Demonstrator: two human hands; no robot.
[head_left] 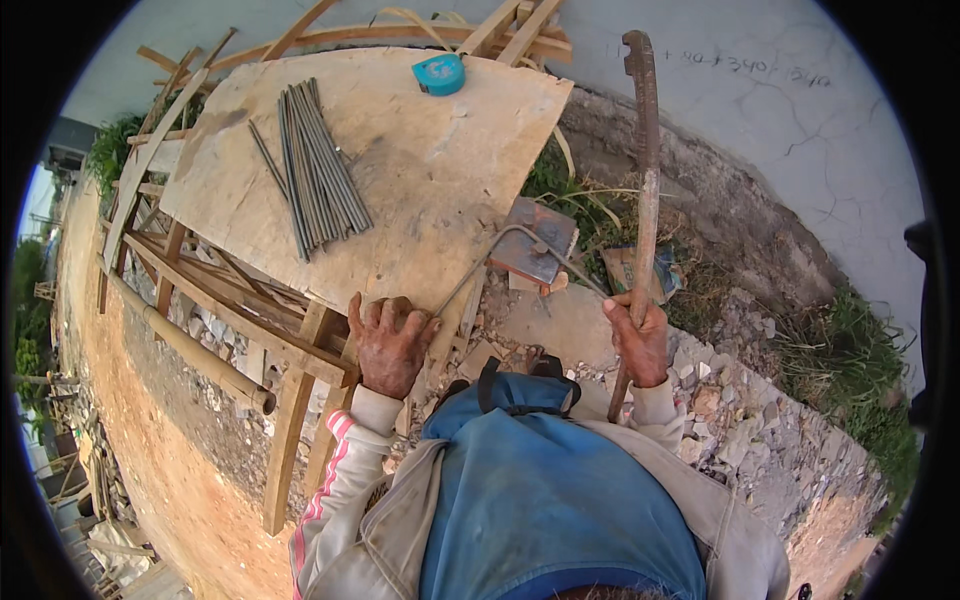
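My right hand (641,338) is closed around a long rusty rebar bending bar (648,190), which stands nearly upright with its notched head at the top. A thin steel rod (468,280), bent sharply near its middle, spans between my hands; its right end meets my right fingers. At the near edge of a plywood board (420,190), my left hand (390,345) has its fingers curled, with the rod's left end at its thumb and index finger. Farther up the board lies a bundle of straight steel rods (318,170). A turquoise tape measure (439,74) rests near the far edge.
Wooden framing (230,315) supports the board, and a bamboo pole (190,345) runs along its left side. A dark flat block (535,240) sits right of the board. Broken rubble (740,420) covers the ground before a grey wall (780,120). Grass (840,350) grows at right.
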